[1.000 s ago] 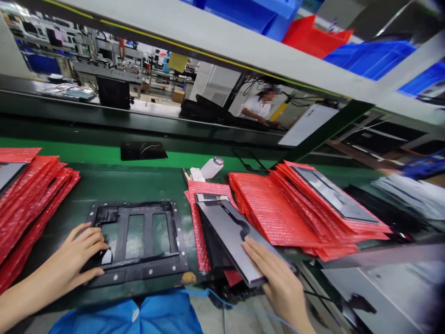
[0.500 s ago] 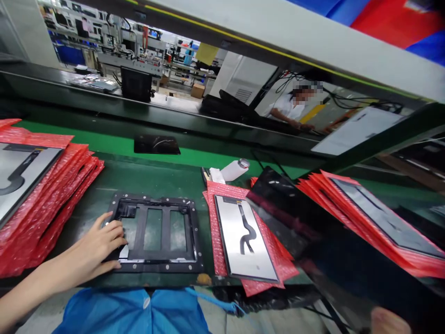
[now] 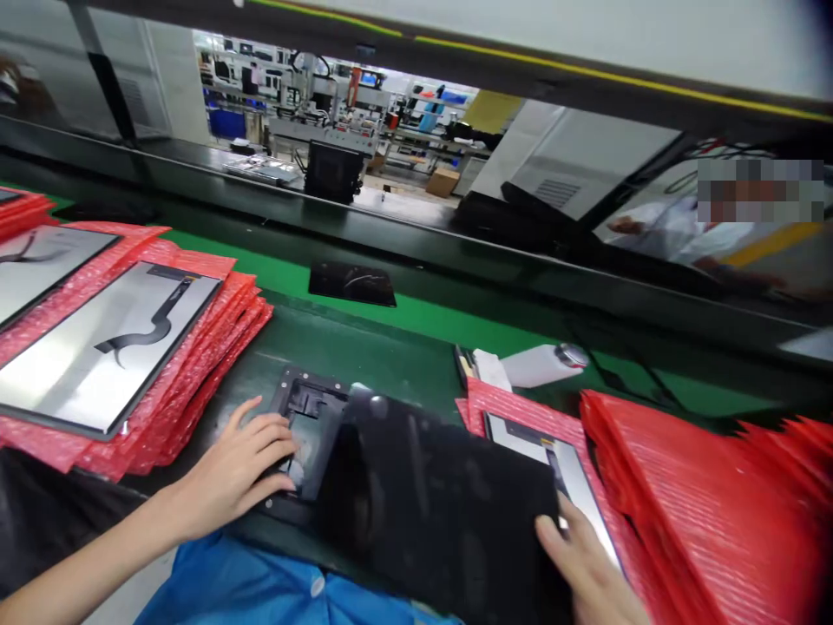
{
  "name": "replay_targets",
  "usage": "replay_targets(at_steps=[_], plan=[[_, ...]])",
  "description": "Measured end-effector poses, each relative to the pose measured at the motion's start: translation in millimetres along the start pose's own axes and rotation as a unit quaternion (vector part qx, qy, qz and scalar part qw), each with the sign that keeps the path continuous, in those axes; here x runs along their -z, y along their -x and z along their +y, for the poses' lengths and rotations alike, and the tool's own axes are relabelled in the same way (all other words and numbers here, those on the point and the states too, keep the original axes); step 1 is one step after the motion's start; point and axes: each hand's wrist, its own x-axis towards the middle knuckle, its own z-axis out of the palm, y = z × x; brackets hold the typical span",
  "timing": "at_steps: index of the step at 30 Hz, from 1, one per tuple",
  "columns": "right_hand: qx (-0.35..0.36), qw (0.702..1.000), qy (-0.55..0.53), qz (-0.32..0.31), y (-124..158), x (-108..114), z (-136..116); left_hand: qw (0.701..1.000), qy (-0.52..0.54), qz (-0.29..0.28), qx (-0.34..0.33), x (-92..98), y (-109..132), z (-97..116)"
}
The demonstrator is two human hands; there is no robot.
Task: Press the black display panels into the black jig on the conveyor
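My left hand (image 3: 251,464) rests with fingers spread on the left side of a black frame fixture (image 3: 312,379) lying on the green bench. A dark flat panel (image 3: 442,512) is gripped at its right edge by my right hand (image 3: 579,555), thumb on top. The panel hangs tilted over the right part of the fixture and hides it. Just right of it, a silver-backed screen (image 3: 586,486) lies on red bubble wrap (image 3: 521,404), partly covered by the panel and my right hand.
Silver-backed screens (image 3: 130,347) lie on stacked red bubble bags (image 3: 225,347) at left. More red bags (image 3: 703,486) are at right. A white bottle (image 3: 540,365) stands behind the wrap, and a black panel (image 3: 351,282) lies farther back. Beyond the ledge is a person (image 3: 690,226).
My right hand has brought the dark panel leftward, over the fixture's right part. The view has turned, so the bench items sit differently. The top of the right stack now shows red bags without the screen.
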Motion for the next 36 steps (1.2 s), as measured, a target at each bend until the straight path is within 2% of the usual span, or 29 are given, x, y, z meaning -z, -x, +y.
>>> replay_targets(at_steps=[2,4,9,18,27,32,36], plan=[[-0.048,0.998,-0.016,-0.032,-3,-29,-7,0.999,0.011,0.043,0.022,-1.5,1,-8],[-0.042,0.998,-0.002,-0.049,-8,-52,-12,0.998,0.014,0.059,0.023,-6.5,1,-16],[-0.038,0.997,0.021,-0.071,-24,-80,-12,0.999,0.016,0.041,0.014,-18.1,-3,-28],[-0.067,0.994,0.026,-0.081,-40,-85,2,0.998,0.031,0.031,0.035,-24.9,0,-36],[-0.087,0.991,0.049,-0.086,-35,-88,-9,0.998,0.044,0.028,0.039,-26.5,0,-38],[-0.081,0.993,0.050,-0.065,-28,-95,-16,0.998,0.044,0.021,0.036,-27.4,0,-38],[-0.086,0.994,0.051,-0.055,-30,-95,-10,0.998,0.039,0.014,0.037,-27.5,0,-38]])
